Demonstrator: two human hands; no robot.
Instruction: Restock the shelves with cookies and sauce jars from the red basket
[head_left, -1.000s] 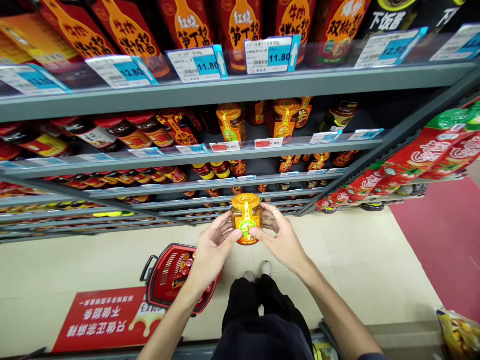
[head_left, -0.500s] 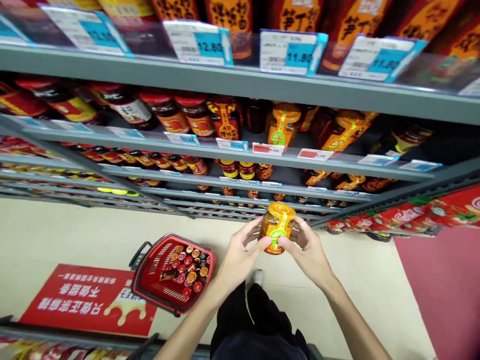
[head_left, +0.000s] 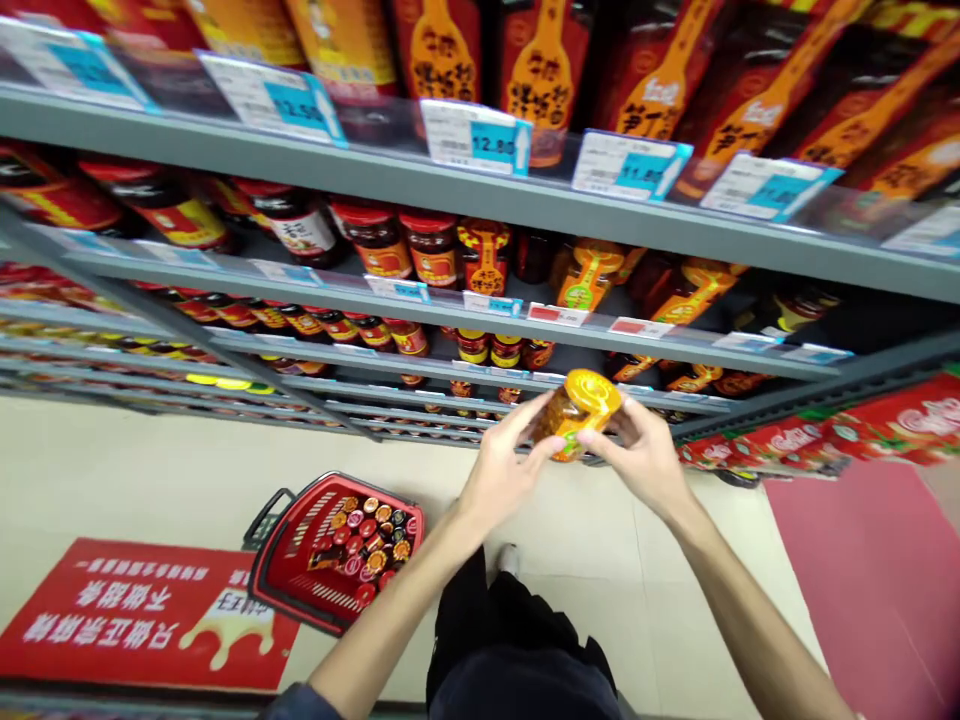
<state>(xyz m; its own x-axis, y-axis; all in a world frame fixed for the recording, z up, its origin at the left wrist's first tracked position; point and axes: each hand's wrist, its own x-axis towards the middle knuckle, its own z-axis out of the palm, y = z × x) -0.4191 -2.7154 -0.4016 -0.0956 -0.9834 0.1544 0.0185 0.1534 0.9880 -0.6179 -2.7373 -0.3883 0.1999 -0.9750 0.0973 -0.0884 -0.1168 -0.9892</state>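
Note:
A glass jar with a yellow-orange lid and label (head_left: 581,412) is held up in front of the lower shelves, its lid tilted toward the upper right. My left hand (head_left: 510,462) grips its left side, thumb on the front. Around its right side are the fingers of my right hand (head_left: 646,450), its thumb also on the front near the green part of the label. Similar orange-labelled jars (head_left: 589,275) stand on the shelf beyond, next to red-lidded jars (head_left: 431,245).
A red basket (head_left: 289,565) with several jars stands on the floor at the left, beside a red floor sign (head_left: 142,610). Price tags line the grey shelf edge (head_left: 375,165). Red packages (head_left: 885,425) hang at the right.
Both hands have lifted the jar slightly and moved it right in view, and its lid now leans more to the right. The view has shifted, with the upper shelf lower in the picture.

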